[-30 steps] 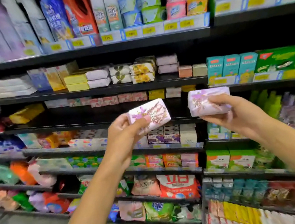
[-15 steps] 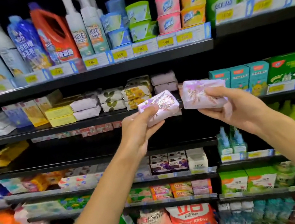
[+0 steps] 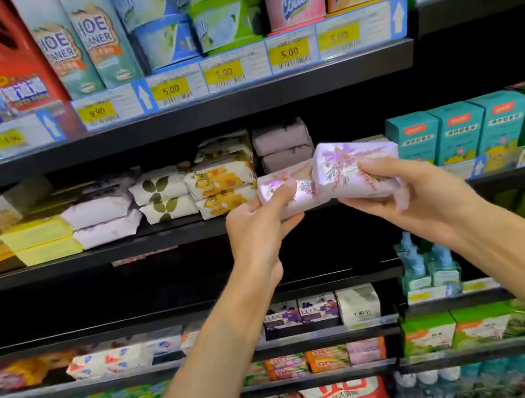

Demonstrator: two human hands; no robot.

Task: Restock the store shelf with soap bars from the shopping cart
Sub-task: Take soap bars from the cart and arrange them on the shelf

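Observation:
My left hand [image 3: 259, 230] grips a lilac-wrapped soap bar [image 3: 301, 189] with purple flowers, thumb on top. My right hand [image 3: 416, 194] holds a second, matching soap bar [image 3: 345, 164], fingers curled over its front. The two bars touch side by side at the front lip of the black soap shelf [image 3: 163, 239]. Just behind them, two plain mauve soap bars [image 3: 281, 145] are stacked on that shelf. The shopping cart is out of view.
Left on the same shelf lie stacked soaps: yellow-flower wraps [image 3: 222, 184], leaf-print wraps [image 3: 163, 194], white wraps [image 3: 101, 220], yellow boxes [image 3: 42, 241]. Teal boxes [image 3: 458, 131] stand to the right. The shelf above [image 3: 237, 98] carries cleaner bottles and tubs with price tags.
Both hands have carried their soap bars up and forward toward the soap shelf and drawn them together until they touch. My view has moved closer to the shelves.

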